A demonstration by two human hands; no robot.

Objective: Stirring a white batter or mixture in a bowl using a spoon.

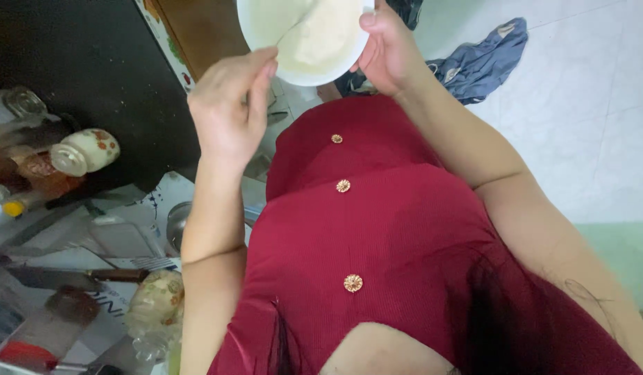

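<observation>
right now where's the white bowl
In the head view the white bowl is at the top centre, gripped at its rim by the right hand, with the left hand reaching into it.

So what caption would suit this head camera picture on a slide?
Right hand holds a white bowl of pale batter; left hand reaches its rim.
</observation>
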